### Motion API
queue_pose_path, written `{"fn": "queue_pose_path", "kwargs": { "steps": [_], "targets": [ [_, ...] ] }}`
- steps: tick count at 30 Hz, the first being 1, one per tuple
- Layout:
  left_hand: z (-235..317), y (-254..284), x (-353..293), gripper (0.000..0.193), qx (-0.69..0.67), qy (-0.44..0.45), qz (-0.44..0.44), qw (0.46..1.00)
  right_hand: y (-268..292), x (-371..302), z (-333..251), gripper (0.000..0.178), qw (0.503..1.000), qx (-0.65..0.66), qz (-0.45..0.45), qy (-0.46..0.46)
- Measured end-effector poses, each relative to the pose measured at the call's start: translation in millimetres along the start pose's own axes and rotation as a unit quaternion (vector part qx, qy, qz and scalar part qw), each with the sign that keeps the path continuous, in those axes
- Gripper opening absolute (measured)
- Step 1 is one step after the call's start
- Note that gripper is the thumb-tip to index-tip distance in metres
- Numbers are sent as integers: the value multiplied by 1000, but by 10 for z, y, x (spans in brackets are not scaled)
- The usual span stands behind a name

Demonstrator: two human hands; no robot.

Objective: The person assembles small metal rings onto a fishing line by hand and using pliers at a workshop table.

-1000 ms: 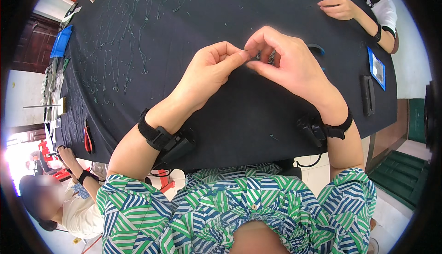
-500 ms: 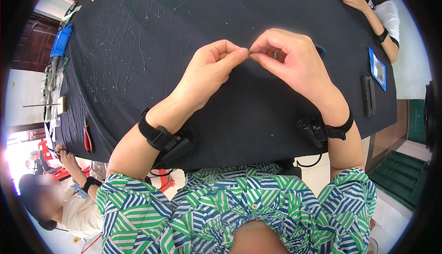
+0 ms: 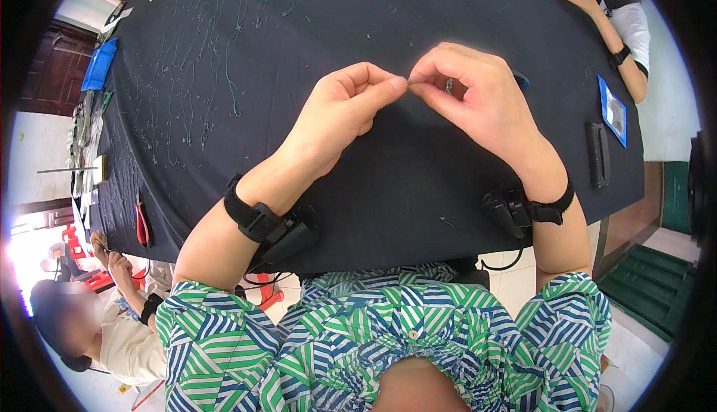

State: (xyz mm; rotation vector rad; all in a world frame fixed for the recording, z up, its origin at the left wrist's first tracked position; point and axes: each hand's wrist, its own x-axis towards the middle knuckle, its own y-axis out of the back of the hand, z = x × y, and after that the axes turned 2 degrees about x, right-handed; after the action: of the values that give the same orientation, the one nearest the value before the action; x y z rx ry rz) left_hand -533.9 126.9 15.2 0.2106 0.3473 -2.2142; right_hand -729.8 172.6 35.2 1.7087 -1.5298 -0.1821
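Note:
Above a table covered in black cloth (image 3: 388,188), my left hand (image 3: 340,113) and my right hand (image 3: 470,98) meet fingertip to fingertip. Each pinches with thumb and forefinger at something very thin, apparently a short thread or wire, too small to make out. A small grey speck shows inside the curl of my right fingers. Both wrists wear black straps with small devices.
Many thin green threads (image 3: 202,76) lie strewn over the cloth's far left. Red-handled pliers (image 3: 140,224) rest at the left edge, a blue pad (image 3: 98,63) farther back. A dark flat device (image 3: 596,154) and blue card (image 3: 614,112) lie right. Other people sit at the top right (image 3: 612,16) and lower left (image 3: 119,315).
My pinching fingertips stay together, with my right fingers shifting slightly. The hand of the person at the top right has moved farther right and up.

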Motion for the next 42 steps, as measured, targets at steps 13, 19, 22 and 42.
{"fn": "queue_pose_path", "kwargs": {
  "steps": [13, 19, 22, 42],
  "targets": [
    [11, -10, -3, 16, 25, -15, 22, 999, 7, -4, -5, 11, 1000, -1, -8, -10],
    [-12, -7, -2, 16, 22, -21, 21, 999, 19, -5, -10, 10, 1000, 6, -1, 2],
    [-23, -7, -1, 17, 29, -30, 23, 999, 24, -3, -16, 9, 1000, 11, -5, -5],
    [151, -160, -150, 14, -163, -154, 84, 971, -220, -17, -96, 27, 810, 461, -225, -285]
  ]
}}
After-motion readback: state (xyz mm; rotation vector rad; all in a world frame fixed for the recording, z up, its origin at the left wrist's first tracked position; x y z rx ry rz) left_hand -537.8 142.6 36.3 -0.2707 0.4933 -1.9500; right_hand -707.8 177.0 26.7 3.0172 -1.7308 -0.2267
